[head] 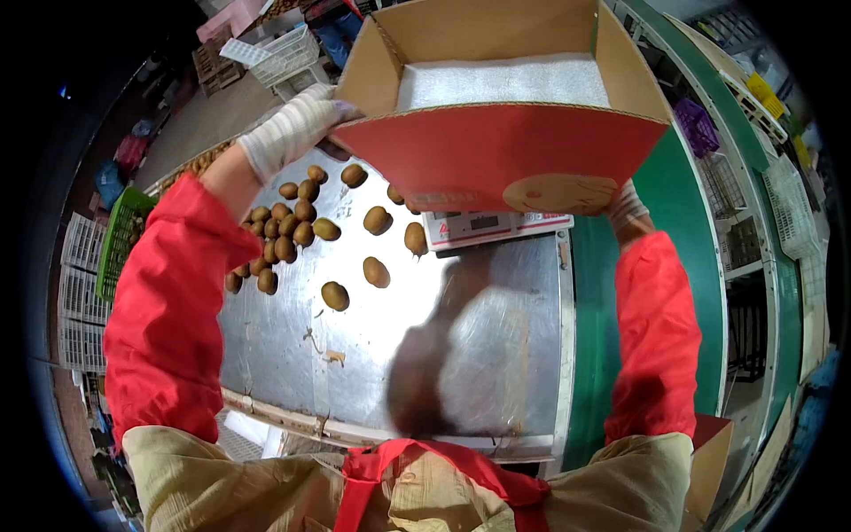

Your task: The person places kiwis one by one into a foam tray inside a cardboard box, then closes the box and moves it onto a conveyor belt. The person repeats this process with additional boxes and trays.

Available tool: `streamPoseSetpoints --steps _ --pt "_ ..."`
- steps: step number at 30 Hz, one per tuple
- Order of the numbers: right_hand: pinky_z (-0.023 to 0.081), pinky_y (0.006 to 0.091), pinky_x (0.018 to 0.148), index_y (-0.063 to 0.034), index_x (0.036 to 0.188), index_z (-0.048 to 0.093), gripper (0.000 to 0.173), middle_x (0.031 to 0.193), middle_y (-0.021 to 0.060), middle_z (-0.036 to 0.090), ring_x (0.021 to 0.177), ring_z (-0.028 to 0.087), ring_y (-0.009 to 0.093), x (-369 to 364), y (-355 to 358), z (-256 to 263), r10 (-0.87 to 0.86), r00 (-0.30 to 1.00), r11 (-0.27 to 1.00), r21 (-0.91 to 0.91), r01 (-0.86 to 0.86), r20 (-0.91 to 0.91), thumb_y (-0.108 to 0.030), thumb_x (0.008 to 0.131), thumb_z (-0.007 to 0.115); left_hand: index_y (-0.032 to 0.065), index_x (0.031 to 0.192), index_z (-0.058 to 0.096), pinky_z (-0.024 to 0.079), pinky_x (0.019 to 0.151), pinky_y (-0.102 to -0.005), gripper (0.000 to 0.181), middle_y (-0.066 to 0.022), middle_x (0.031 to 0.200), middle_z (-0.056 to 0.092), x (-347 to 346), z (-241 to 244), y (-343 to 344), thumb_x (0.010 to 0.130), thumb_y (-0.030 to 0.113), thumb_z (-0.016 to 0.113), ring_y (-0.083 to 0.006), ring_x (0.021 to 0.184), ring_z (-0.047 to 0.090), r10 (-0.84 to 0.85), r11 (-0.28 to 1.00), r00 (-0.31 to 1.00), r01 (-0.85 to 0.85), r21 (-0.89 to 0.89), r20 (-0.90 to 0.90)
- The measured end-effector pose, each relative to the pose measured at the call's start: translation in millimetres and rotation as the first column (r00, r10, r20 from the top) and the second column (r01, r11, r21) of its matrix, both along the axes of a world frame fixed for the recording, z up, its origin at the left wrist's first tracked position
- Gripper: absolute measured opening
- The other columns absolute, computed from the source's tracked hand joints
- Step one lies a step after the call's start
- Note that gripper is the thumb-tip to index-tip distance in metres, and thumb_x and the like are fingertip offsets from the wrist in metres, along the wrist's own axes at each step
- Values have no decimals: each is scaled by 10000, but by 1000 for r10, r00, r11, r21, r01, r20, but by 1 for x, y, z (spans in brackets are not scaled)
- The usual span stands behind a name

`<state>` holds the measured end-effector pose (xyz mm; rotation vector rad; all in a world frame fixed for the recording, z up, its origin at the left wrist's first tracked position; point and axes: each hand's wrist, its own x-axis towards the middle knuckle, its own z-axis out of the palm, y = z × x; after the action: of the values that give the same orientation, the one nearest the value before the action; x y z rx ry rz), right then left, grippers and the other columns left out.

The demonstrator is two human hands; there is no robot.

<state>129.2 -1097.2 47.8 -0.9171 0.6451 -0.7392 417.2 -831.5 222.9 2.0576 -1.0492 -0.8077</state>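
A red cardboard box point(505, 153), open at the top and with a white foam sheet point(508, 80) on its floor, is held up between my gloved hands. My left hand point(299, 126) grips its left side near the upper corner. Low on the right side is my right hand point(626, 203), its fingers mostly hidden by the box. Partly under the box sits a white and red digital scale point(498, 227) on a metal table point(346, 372). Loose kiwifruit point(286, 249) lie in a cluster on the table's left part, with several scattered nearer the scale, such as one kiwifruit point(335, 296).
A green conveyor belt point(598, 319) runs along the table's right side. On the left stand a green plastic crate point(120, 246) and stacked white crates point(83, 292). Another cardboard box point(711, 459) is at my lower right. A person's legs point(336, 40) show beyond the table.
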Motion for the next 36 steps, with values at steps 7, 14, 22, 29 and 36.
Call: streamPoseSetpoints --steps 7,14,22,29,36 --pt "450 344 894 -111 1250 528 456 1185 44 599 1047 560 183 -15 -169 -127 217 954 970 63 -234 205 -436 931 499 -2 1140 588 587 578 -296 381 -111 908 673 37 -29 -115 882 276 625 -222 740 683 -157 988 988 157 -17 -5" --pt "448 355 905 -78 1184 548 405 1180 88 610 1023 577 224 23 -107 -72 -64 981 998 18 68 -180 -383 918 526 17 1047 591 553 616 -387 646 -95 829 638 22 25 -86 779 602 641 -230 733 644 188 976 981 -181 125 -47" --pt "464 388 911 -71 1206 537 438 1192 104 605 1068 569 255 31 -100 -113 -96 995 965 247 91 9 -413 955 428 -11 1199 481 556 633 -457 918 -174 927 639 63 3 -79 721 770 541 -324 772 659 255 964 962 -246 100 -98" --pt "496 434 853 -68 1199 541 483 1190 112 607 1047 580 295 40 -112 -113 -34 998 958 282 45 -46 -444 966 349 18 1258 476 550 649 -412 946 -167 1066 634 60 0 -82 750 815 422 -303 863 658 209 965 965 -178 195 -156" --pt "518 454 836 -65 1201 543 495 1186 128 606 1045 593 291 36 -107 -104 -32 996 955 290 56 -89 -453 954 360 35 1209 551 546 613 -369 880 -129 1088 649 41 -2 -81 782 791 407 -264 845 660 90 986 989 -73 148 -115"
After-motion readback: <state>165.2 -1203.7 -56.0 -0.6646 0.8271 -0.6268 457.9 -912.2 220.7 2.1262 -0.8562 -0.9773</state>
